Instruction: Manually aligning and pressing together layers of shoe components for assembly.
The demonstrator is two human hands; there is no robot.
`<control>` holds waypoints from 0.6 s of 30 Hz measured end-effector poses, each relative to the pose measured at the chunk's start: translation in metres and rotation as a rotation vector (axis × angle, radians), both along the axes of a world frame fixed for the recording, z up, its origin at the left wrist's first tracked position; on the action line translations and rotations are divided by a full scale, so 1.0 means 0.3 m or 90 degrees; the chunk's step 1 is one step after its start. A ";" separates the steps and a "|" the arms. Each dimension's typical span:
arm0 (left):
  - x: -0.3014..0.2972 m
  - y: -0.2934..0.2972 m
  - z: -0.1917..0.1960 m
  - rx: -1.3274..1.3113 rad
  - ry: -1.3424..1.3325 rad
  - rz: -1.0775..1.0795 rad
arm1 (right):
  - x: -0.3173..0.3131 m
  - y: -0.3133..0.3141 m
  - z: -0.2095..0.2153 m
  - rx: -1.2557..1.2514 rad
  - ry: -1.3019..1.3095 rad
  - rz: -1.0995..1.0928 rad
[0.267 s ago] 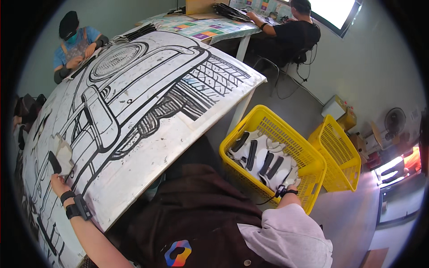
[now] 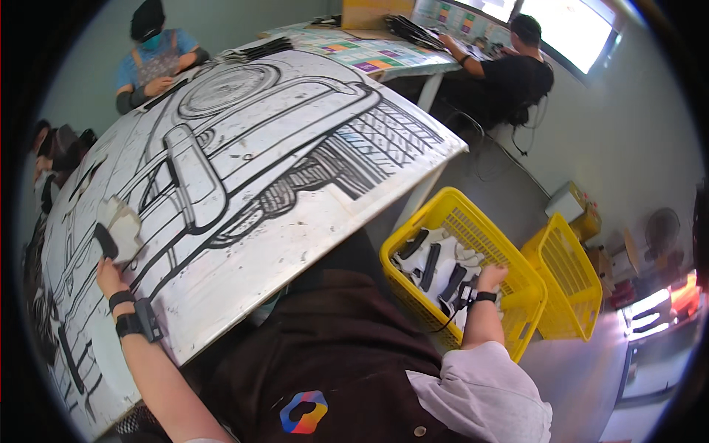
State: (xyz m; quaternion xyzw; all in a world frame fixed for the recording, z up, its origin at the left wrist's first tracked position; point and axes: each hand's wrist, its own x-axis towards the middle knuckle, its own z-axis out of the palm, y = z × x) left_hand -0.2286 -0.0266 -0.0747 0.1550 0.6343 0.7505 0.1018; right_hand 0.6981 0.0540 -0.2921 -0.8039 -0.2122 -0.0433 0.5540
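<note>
At the left part of the table, my left hand (image 2: 111, 276) is closed at the black band of an off-white, glove-like piece (image 2: 122, 227), which lies spread on the tabletop above the fingers. My right hand (image 2: 492, 277) is over the right side of a yellow plastic basket (image 2: 464, 198), its fingers curled; whether something is between them is hidden. Beneath and beside that hand lie several white, glove-like pieces with black bands (image 2: 430, 267). Straps and small dark devices sit on both my wrists.
The white table (image 2: 295, 258) carries a black line drawing of a vehicle. A second yellow basket (image 2: 569, 288) stands right of the first. One co-worker (image 2: 155, 59) works across the table, another person (image 2: 55, 155) at the far left, a third (image 2: 517, 74) at a back desk.
My right hand has risen from among the pieces toward the basket's far right side, its fingers now curled. My left hand stays at the same piece. The whole view has shifted slightly.
</note>
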 end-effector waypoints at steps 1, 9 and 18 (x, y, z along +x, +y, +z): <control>0.071 0.065 0.003 0.003 -0.010 -0.047 | 0.030 0.073 0.091 0.011 -0.053 -0.060; 0.345 0.082 0.137 0.112 0.004 -0.146 | -0.825 0.317 0.940 0.459 0.027 0.736; 0.542 0.020 0.234 -0.148 -0.006 -0.639 | -1.560 0.237 1.136 0.104 -0.221 1.219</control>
